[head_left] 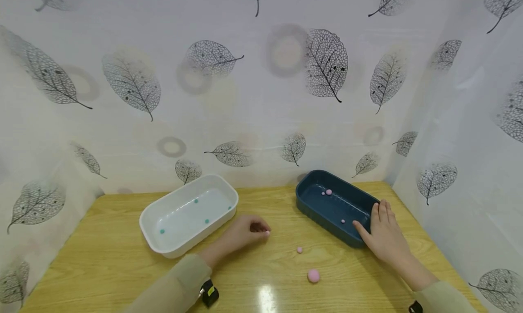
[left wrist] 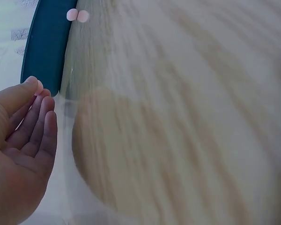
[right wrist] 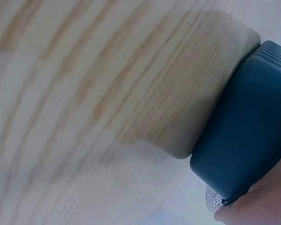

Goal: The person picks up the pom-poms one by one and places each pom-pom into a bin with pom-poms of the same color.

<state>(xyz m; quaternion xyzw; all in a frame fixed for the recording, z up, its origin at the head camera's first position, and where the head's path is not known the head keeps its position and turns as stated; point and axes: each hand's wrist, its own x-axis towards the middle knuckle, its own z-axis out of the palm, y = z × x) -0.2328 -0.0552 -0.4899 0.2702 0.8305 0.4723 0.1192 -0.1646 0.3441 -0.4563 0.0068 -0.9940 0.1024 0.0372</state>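
Note:
My left hand (head_left: 241, 235) pinches a small pink ball (head_left: 267, 233) between thumb and fingertips, just above the table; the left wrist view shows the same pink ball (left wrist: 39, 87) at the thumb tip. My right hand (head_left: 386, 238) rests on the right end of a dark blue tray (head_left: 323, 221), thumb and fingers spread over its rim. Inside this tray lie a larger pink ball (head_left: 328, 192) and two tiny ones. On the table between the hands are a small pink ball (head_left: 300, 250) and a bigger pink ball (head_left: 313, 276).
A white tray (head_left: 204, 237) with several small teal balls stands left of the left hand. The wooden table (head_left: 94, 258) ends at a leaf-patterned curtain (head_left: 253, 104) behind and at the sides.

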